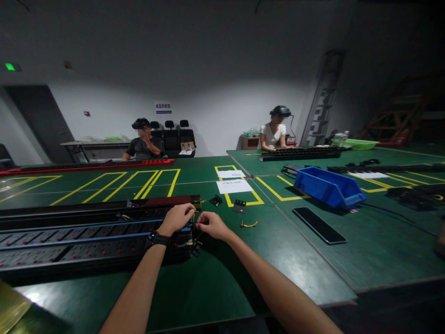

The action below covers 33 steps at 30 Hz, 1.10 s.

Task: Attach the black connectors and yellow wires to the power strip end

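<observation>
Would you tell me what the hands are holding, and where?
Both the left hand and right hand pinch small wiring at the power strip's end; which part cannot be told.

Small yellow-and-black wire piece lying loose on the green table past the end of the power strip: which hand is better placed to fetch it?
Probably the right hand. The wire piece lies to its right, with bare green table between them. The left hand sits farther away, over the end of the power strip, and would have to cross the right.
</observation>
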Motion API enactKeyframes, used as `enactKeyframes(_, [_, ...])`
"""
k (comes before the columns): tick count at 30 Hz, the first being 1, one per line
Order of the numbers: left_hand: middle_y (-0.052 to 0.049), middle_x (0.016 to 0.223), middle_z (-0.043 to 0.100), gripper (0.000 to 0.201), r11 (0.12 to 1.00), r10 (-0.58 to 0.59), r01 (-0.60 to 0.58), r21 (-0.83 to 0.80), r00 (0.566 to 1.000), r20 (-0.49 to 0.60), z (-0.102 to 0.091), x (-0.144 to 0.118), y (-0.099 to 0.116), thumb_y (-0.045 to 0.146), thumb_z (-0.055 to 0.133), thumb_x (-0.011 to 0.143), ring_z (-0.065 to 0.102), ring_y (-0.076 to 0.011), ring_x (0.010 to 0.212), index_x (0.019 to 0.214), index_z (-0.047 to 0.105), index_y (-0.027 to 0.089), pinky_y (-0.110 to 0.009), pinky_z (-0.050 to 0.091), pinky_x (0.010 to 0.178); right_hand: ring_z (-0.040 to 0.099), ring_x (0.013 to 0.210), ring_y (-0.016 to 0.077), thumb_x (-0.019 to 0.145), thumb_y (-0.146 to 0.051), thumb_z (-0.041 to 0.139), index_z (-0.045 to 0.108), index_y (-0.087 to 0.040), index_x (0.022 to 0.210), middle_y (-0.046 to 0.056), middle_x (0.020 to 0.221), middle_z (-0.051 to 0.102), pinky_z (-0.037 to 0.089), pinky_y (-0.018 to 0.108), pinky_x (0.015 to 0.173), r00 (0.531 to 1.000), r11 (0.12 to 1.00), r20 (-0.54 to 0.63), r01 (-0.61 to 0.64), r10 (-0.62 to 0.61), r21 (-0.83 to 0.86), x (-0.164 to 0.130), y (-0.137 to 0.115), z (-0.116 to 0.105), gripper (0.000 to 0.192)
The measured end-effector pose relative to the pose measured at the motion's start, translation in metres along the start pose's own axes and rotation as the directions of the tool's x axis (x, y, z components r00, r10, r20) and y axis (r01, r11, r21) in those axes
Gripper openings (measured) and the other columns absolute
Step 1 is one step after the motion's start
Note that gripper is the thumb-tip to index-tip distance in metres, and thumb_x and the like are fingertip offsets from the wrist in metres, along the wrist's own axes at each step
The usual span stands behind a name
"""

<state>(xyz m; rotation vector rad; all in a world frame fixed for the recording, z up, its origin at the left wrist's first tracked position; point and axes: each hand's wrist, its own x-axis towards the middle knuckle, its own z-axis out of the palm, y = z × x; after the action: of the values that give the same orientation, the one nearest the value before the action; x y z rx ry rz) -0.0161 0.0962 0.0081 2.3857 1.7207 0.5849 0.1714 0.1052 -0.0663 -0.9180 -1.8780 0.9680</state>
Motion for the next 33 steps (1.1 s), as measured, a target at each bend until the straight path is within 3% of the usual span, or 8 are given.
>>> enactKeyframes(17, [-0.005, 0.1, 0.078, 0.025, 0.999, -0.026, 0.025, -0.031, 0.999, -0.032, -0.002, -0.002, 0.004, 0.037, 0.051, 0.092, 0.072, -0.0212, 0.094, 0.097, 0.073, 0.024, -0.026, 0.049, 0.079, 0.059, 0.069, 0.0137, 0.076, -0.022, 0.067, 0.067, -0.019, 0.082, -0.002, 0.076, 0.067, 0.042, 0.022, 0.062, 1.0, 0.995, -0.024, -0.007, 0.005, -0.1, -0.003, -0.008, 0.0, 0.007])
enactKeyframes(22, [-0.005, 0.091, 0.079, 0.021, 0.987, -0.121, 0.115, -0.114, 0.992, -0.045, 0.004, 0.002, -0.003, 0.038, 0.06, 0.087, 0.073, -0.0201, 0.086, 0.098, 0.068, 0.022, -0.026, 0.051, 0.076, 0.059, 0.069, 0.0139, 0.077, -0.023, 0.067, 0.068, -0.018, 0.083, -0.001, 0.076, 0.068, 0.041, 0.022, 0.061, 1.0, 0.993, -0.022, -0.016, 0.013, -0.115, -0.004, -0.008, 0.001, 0.007])
enactKeyframes(27, [-0.005, 0.092, 0.078, 0.021, 0.977, -0.215, 0.214, -0.016, 0.975, -0.048, 0.001, 0.001, 0.002, 0.045, 0.062, 0.086, 0.072, -0.0231, 0.092, 0.087, 0.069, 0.024, -0.028, 0.049, 0.075, 0.06, 0.07, 0.0139, 0.078, -0.023, 0.067, 0.068, -0.019, 0.084, -0.001, 0.077, 0.068, 0.042, 0.022, 0.061, 1.0, 0.991, -0.021, -0.008, 0.005, -0.137, -0.004, -0.008, 0.0, 0.007])
enactKeyframes(33, [-0.005, 0.092, 0.077, 0.025, 0.97, -0.243, 0.243, 0.011, 0.969, -0.044, -0.003, 0.001, 0.007, 0.048, 0.062, 0.085, 0.071, -0.0237, 0.089, 0.086, 0.067, 0.024, -0.028, 0.047, 0.072, 0.06, 0.07, 0.0137, 0.078, -0.022, 0.066, 0.068, -0.019, 0.084, -0.001, 0.078, 0.069, 0.042, 0.022, 0.063, 1.0, 0.992, -0.012, 0.005, -0.007, -0.126, -0.004, -0.009, 0.0, 0.006])
